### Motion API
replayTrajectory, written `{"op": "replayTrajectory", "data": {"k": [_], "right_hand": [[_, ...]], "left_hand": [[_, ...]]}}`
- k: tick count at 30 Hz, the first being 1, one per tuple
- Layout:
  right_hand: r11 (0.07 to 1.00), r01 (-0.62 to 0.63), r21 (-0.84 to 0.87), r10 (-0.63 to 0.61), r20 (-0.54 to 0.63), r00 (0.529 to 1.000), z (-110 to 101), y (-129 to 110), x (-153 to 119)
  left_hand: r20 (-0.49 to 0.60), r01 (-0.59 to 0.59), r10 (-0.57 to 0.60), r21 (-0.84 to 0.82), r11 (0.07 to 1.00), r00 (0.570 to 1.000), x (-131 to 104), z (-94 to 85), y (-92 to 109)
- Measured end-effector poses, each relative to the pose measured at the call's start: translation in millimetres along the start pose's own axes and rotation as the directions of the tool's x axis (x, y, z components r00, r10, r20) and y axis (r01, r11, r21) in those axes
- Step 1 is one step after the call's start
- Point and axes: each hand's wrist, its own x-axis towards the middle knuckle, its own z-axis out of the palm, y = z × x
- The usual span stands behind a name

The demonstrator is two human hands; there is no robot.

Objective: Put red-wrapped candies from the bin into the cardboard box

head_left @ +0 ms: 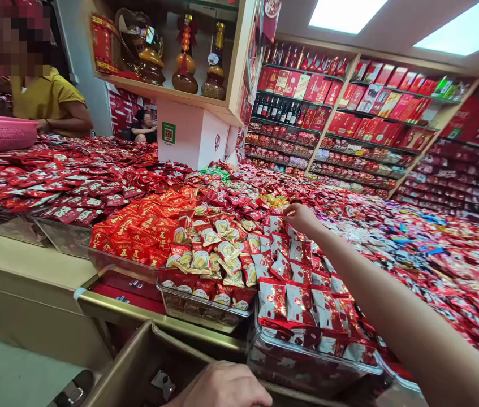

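My right hand (pixel 301 219) stretches over a clear bin (pixel 315 359) of red-and-white snack packets (pixel 298 302), at the far end of its pile. Its fingers are curled together; whatever they hold, if anything, is hidden. Low in the view, my left hand (pixel 227 387) is closed at the rim of a brown cardboard box (pixel 120 370), its fingertips out of sight. Inside that box lies a small white packet (pixel 163 384). Left of the red-and-white packets, a second clear bin (pixel 201 314) holds durian snack packets (pixel 211 257).
Orange-red packets (pixel 137 226) fill a bin farther left, above a gold-edged counter frame (pixel 154 322). Wrapped sweets (pixel 426 265) cover the right side. A person in a yellow top (pixel 52 102) stands behind a pink basket (pixel 1 133). Shelves (pixel 328 135) line the back wall.
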Motion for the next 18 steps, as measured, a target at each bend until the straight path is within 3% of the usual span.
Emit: {"op": "replayTrajectory", "data": {"k": [3,6,8,12,15,16,18], "right_hand": [[0.998,0.000,-0.066,0.001,0.014,1.000,-0.5,0.2,0.7],[0.990,0.004,-0.139,0.005,0.064,0.998,-3.3,0.0,-5.9],[0.982,0.007,-0.191,0.009,0.083,0.997,-5.9,-0.7,-14.1],[0.959,0.009,-0.283,0.018,0.094,0.995,-10.2,0.1,-25.7],[0.964,-0.069,-0.255,0.094,0.087,0.992,-9.9,10.1,-22.4],[0.969,-0.098,-0.227,0.120,0.082,0.989,-8.5,15.4,-18.9],[0.976,-0.037,-0.212,0.040,0.012,0.999,-4.6,25.5,-10.9]], "left_hand": [[0.057,0.032,-0.034,0.040,0.999,0.998,-0.1,-5.2,-0.5],[0.235,0.112,-0.124,0.066,0.992,0.964,0.8,-12.6,0.2],[0.376,0.166,-0.191,0.098,0.981,0.907,2.1,-15.0,-0.3],[0.454,0.321,-0.297,0.026,0.947,0.840,4.9,-14.3,-2.5],[0.506,0.431,-0.366,-0.013,0.902,0.781,4.6,-14.6,-3.6],[0.532,0.471,-0.391,-0.017,0.882,0.751,2.7,-14.1,-4.9],[0.582,0.556,-0.454,0.005,0.831,0.675,-5.3,-9.5,-10.5]]}}
